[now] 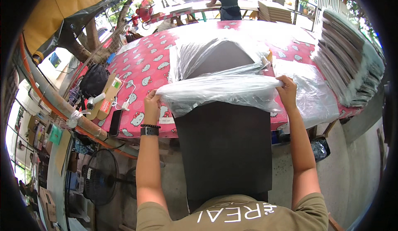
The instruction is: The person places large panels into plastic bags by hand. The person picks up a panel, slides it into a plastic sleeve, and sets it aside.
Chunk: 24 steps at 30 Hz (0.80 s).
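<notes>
Propped against my chest, the dark flat board [226,152] leans up to the table [145,65] edge so both hands stay free. Left hand [151,102] and right hand [287,89] each pinch a side of the clear plastic bag [219,91], fingers clamped on its mouth, stretching it wide over the board's top edge. Behind lies another bagged board [219,57]; wrapped boards [348,61] sit stacked at right.

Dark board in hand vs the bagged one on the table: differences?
The dark board in hand is mostly bare, the clear plastic bag gathered only over its far end; the bagged board on the table is fully wrapped. The left hand and right hand grip the first one's bag; the second lies untouched. Both look dark and flat.
</notes>
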Motion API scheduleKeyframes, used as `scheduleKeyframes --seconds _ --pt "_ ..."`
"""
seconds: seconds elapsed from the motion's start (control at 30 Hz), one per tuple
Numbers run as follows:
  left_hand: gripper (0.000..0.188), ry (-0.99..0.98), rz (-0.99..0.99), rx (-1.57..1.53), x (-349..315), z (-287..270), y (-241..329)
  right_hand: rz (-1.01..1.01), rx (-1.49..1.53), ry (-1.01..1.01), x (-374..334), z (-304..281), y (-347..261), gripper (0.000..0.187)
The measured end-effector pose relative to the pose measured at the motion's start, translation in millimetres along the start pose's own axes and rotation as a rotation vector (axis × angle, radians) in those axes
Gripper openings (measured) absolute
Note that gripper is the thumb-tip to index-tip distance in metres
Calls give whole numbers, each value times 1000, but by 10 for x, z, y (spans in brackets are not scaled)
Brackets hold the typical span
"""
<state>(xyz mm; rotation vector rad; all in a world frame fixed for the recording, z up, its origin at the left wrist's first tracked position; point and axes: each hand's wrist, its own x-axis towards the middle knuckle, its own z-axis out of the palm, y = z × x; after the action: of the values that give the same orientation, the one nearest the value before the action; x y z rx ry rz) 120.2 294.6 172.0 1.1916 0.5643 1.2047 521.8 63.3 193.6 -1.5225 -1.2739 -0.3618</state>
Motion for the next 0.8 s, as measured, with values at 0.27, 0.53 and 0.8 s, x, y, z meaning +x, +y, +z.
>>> scheduleKeyframes --seconds 0.27,0.53,0.8 --pt "24 -118 -435 -357 54 243 250 970 1262 -185 160 -63 72 19" --pt "28 -284 -334 -211 -196 -313 -454 895 1394 -362 -542 -97 542 22" --pt "29 -304 -701 -98 -1712 -656 -642 1149 854 -356 -1968 -606 200 25"
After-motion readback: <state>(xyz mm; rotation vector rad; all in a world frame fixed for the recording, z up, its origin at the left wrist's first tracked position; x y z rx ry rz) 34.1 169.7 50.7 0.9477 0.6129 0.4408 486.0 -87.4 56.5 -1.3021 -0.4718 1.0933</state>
